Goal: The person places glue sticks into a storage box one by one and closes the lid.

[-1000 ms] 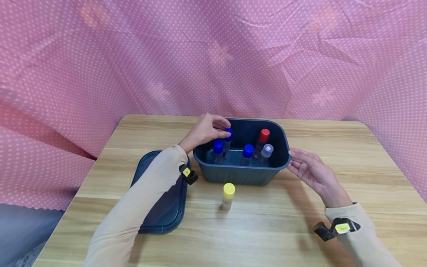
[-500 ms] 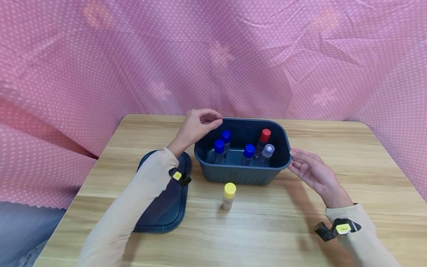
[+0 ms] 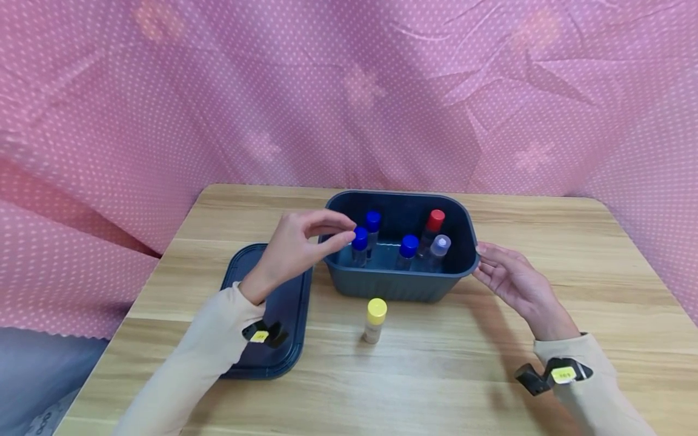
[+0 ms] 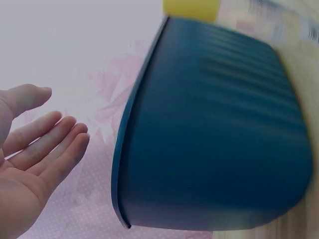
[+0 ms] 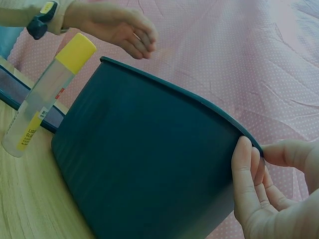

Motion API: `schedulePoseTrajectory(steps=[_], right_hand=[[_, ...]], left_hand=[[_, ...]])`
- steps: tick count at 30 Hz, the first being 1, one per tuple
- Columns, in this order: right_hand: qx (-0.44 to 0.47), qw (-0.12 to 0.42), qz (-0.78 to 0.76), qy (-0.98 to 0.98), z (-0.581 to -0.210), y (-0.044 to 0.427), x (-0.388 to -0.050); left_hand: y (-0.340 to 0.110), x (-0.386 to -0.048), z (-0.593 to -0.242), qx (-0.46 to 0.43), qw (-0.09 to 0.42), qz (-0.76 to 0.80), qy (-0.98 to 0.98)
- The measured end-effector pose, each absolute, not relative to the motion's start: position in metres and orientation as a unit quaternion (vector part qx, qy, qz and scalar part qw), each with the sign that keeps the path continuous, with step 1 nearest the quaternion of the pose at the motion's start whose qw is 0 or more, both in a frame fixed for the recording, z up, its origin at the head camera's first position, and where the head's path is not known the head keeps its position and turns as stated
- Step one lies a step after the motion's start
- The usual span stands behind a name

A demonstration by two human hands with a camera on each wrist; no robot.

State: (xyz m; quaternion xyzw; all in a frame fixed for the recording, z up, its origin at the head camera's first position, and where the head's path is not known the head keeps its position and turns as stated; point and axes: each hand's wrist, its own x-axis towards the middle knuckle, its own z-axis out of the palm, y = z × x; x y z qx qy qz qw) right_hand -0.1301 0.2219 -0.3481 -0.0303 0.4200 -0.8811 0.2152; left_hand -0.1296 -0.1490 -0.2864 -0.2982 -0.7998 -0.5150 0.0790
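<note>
A dark blue-grey plastic bin (image 3: pixel 387 286) stands on the table, holding several upright bottles. Three have blue caps, among them the left front one (image 3: pixel 359 242); one has a red cap (image 3: pixel 434 224), another a clear top (image 3: pixel 439 248). My left hand (image 3: pixel 297 248) hovers over the bin's left end, thumb and fingers apart with nothing between them, as the left wrist view confirms. At the right end, my right hand (image 5: pixel 279 194) pinches the rim between thumb and fingers. In front of the bin stands a yellow-capped liquid glue bottle (image 3: pixel 375 321), its label visible in the right wrist view.
A dark lid (image 3: pixel 278 339) lies flat on the table left of the bin, partly beneath my left forearm. Pink dotted cloth (image 3: pixel 349 109) hangs behind the wooden table (image 3: pixel 447 375) and along its sides.
My left hand has let go of the rear blue-capped bottle, drawn back leftward out of the bin, then come nearer and lower toward its left end. The right hand stays on the rim.
</note>
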Motion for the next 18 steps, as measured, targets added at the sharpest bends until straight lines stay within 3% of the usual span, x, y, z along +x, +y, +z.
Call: schedulePoseTrajectory(steps=[18], right_hand=[[-0.042, 0.219, -0.885, 0.408, -0.344, 0.221, -0.132]], left_hand=[[-0.145, -0.074, -0.319, -0.346, 0.004, -0.551, -0.759]])
